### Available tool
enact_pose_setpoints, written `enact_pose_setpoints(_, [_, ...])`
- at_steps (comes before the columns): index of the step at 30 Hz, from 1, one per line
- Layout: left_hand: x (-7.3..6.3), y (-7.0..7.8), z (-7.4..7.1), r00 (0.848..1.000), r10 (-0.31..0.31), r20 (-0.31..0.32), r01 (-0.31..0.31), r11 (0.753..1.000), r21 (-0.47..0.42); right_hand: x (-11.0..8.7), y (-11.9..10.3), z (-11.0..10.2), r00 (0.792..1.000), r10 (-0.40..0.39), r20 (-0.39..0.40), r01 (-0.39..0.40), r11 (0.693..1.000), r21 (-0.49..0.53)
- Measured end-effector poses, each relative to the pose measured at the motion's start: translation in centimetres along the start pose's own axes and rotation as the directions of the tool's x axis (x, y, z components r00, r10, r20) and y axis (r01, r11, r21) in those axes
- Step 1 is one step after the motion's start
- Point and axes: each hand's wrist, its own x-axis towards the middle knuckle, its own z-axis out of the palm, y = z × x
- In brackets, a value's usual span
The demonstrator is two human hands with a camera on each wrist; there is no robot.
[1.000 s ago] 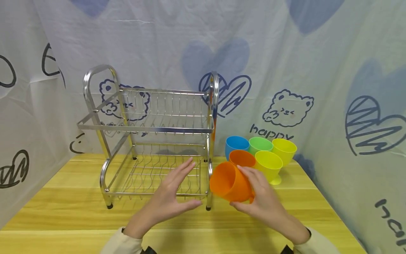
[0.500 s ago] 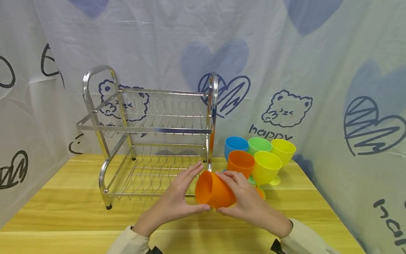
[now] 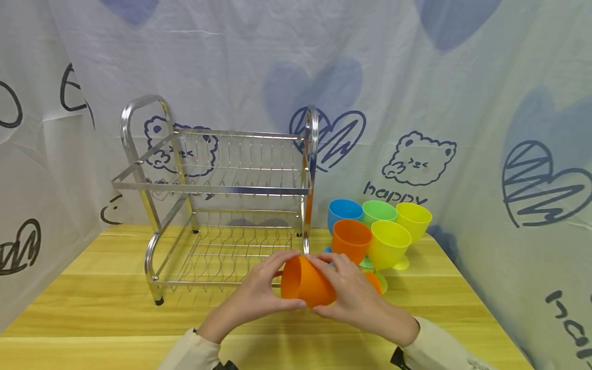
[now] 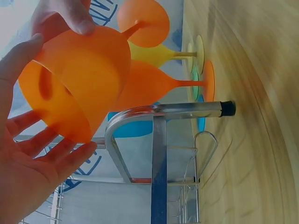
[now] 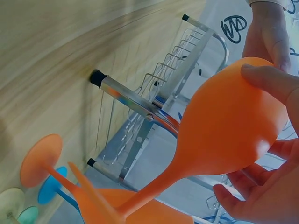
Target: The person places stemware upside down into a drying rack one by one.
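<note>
An orange plastic goblet (image 3: 314, 285) is held tilted in front of the rack's right end, its mouth turned to the left. My right hand (image 3: 353, 295) grips the bowl from the right. In the right wrist view, the thumb lies on the bowl (image 5: 224, 121) and the fingers curl beneath it. At the mouth, my left hand (image 3: 259, 290) holds the rim between thumb and fingertips. The left wrist view shows the inside of the orange goblet (image 4: 88, 70), with the left fingers along the rim. Part of its stem is hidden behind my right hand in the head view.
A two-tier metal dish rack (image 3: 213, 189) stands to the left on the wooden table (image 3: 92, 298). Right of it, several goblets stand upright in a cluster: orange (image 3: 351, 241), yellow (image 3: 390, 244), blue (image 3: 344, 213), green (image 3: 379, 211) and another yellow. A patterned curtain (image 3: 250, 61) hangs behind.
My right hand has carried the orange goblet leftward, away from the cluster. My left hand has moved slightly right and its fingers have closed onto the rim.
</note>
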Motion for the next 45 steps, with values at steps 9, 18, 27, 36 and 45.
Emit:
enact_pose_setpoints(9, [0.1, -0.2, 0.0, 0.999, -0.01, -0.048, 0.005, 0.996, -0.087, -0.3, -0.1, -0.2, 0.998, -0.033, -0.047, 0.033, 0.999, -0.013])
enact_pose_setpoints(18, [-0.2, -0.5, -1.1, 0.984, -0.041, -0.174, -0.006, 0.964, -0.266, -1.2, 0.0, -1.2, 0.916, -0.172, -0.361, 0.206, 0.977, 0.059])
enact_pose_setpoints(27, [-0.6, 0.2, -1.4, 0.96, -0.08, -0.267, -0.065, 0.868, -0.492, -1.8, -0.5, -0.6, 0.735, -0.226, -0.64, 0.334, 0.941, 0.051])
enact_pose_setpoints(36, [-0.6, 1.2, -1.3, 0.946, -0.143, -0.29, -0.099, 0.724, -0.682, -1.9, -0.6, -1.3, 0.883, 0.138, -0.45, 0.042, 0.93, 0.366])
enact_pose_setpoints(45, [-0.4, 2.0, -1.0, 0.945, -0.167, -0.28, -0.098, 0.676, -0.731, 0.1, -1.4, -2.1, 0.93, 0.357, -0.087, -0.068, 0.398, 0.915])
